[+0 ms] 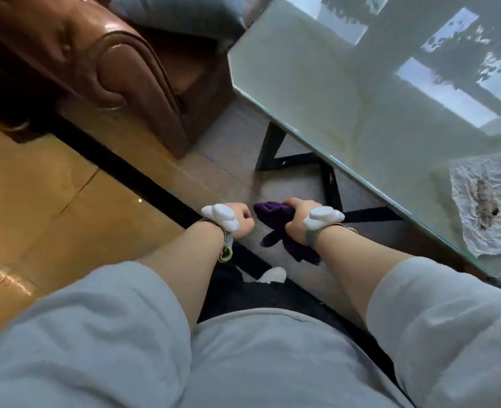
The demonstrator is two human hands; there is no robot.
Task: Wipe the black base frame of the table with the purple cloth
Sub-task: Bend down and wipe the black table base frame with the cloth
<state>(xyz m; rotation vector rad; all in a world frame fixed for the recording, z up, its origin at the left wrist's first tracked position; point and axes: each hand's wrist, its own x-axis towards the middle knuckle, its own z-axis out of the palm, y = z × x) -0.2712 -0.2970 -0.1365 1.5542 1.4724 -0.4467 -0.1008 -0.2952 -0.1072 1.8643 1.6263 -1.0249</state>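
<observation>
The purple cloth (275,222) is bunched in the person's right hand (297,219), whose fingers are clenched around its middle so that a loose tail hangs below the wrist; it is held above the floor, just near of the black base frame (296,161) and not touching it. The frame's bars show under the near-left corner of the glass tabletop (346,92), one running right behind the right hand. The left hand (239,220) is curled into a loose fist just left of the cloth and grasps nothing. To wipe well, the person would probably do best to spread the cloth flatter over the palm, wrap it around each bar and run along its length, reaching under the glass. No containers are in view; a crumpled, stained paper (490,207) lies on the tabletop at the right. A brown leather sofa (119,69) stands at the far left.
</observation>
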